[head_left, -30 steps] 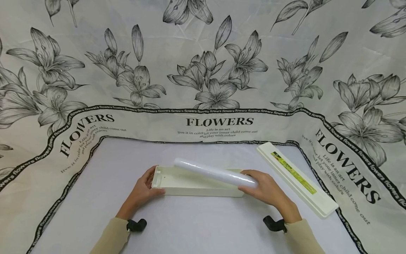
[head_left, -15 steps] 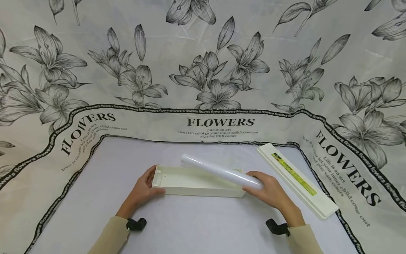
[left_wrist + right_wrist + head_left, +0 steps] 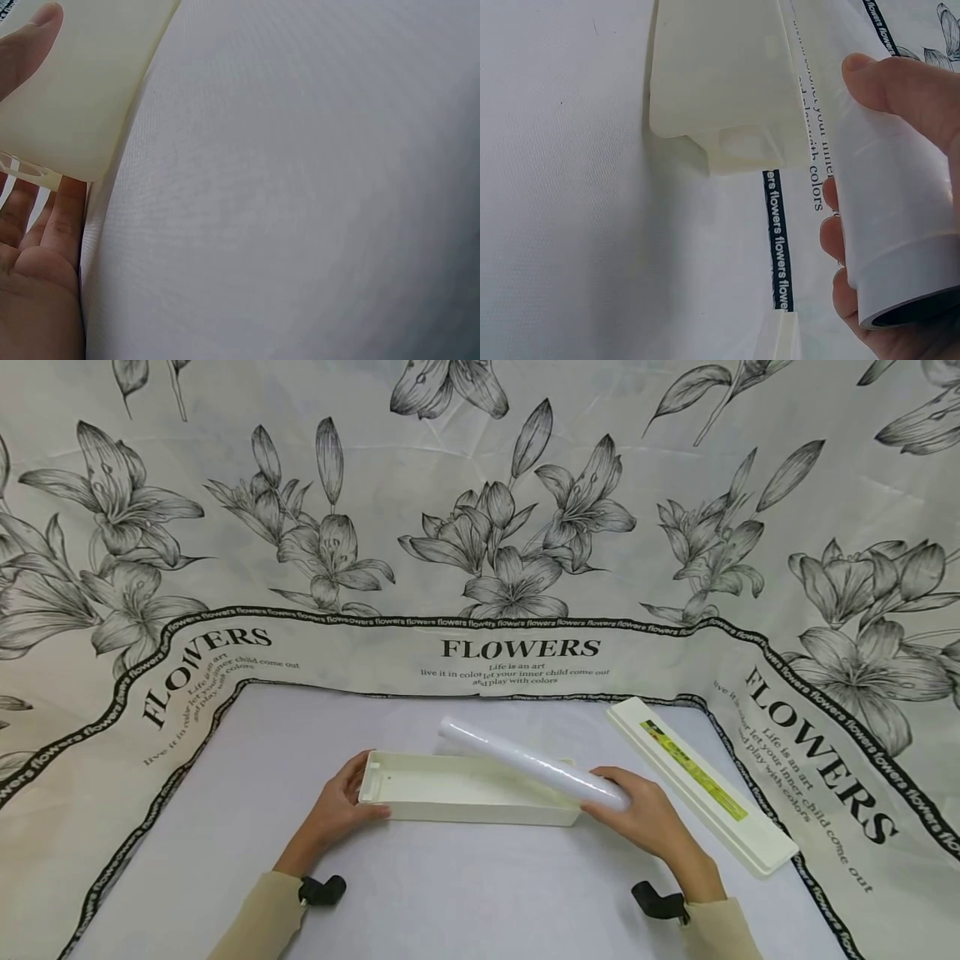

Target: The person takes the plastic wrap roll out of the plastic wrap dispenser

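Note:
A long cream plastic tray (image 3: 450,793) lies open in the middle of the white table. My left hand (image 3: 341,802) holds its left end, thumb on the near wall and fingers behind the end (image 3: 45,217). My right hand (image 3: 637,810) grips the right end of a white roll of film (image 3: 532,762), fingers curled round it (image 3: 900,225). The roll slants over the tray's right half, its far end raised toward the back. The tray's right end (image 3: 720,82) shows in the right wrist view.
The matching cream lid (image 3: 697,781) with a green-yellow label lies diagonally at the right, by the table's edge. A flower-printed cloth (image 3: 517,568) with the word FLOWERS rises behind and around the white surface (image 3: 450,893).
The right hand has drawn the roll rightward and slightly back, so it slants over the tray's right half. The left hand and tray have stayed put.

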`<state>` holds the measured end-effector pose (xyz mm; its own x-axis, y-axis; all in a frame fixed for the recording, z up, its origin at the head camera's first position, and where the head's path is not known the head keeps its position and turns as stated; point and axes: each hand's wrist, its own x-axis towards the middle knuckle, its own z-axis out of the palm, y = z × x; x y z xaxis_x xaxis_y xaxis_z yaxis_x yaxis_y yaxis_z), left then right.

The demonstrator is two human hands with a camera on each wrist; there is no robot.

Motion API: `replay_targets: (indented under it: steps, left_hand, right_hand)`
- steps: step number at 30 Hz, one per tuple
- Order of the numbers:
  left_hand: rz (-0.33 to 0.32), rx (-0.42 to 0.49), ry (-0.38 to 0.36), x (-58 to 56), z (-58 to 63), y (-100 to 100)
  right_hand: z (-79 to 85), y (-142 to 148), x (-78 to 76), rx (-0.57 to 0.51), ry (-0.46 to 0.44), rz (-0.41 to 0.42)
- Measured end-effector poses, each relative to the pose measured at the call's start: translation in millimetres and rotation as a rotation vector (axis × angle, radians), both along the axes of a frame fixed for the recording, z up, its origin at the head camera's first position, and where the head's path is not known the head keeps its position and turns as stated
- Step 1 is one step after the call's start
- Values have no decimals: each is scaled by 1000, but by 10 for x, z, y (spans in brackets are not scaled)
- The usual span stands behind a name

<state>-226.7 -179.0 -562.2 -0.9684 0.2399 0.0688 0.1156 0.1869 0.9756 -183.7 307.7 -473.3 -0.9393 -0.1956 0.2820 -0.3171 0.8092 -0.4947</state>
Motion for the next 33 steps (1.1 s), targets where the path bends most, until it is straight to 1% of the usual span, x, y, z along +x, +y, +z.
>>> replay_targets:
  steps: [9,12,19,24,33]
  left_hand:
    - [-1,-8,-8,6,-9,-5]
    - [3,-9,-13,12,-15,-7]
    - [13,-8,-17,19,4,3]
    - [17,-8,-28,29,10,9]
    - [14,1,-22,34,37,14]
  right_hand:
    - [-44,55,52,-11,-36,-57]
    - [-52,72,63,-14,-33,-68]
    - [-94,133,54,-2,-4,-70]
    - [-112,151,60,-16,-6,-69]
    - [-103,158,72,-8,0,-77]
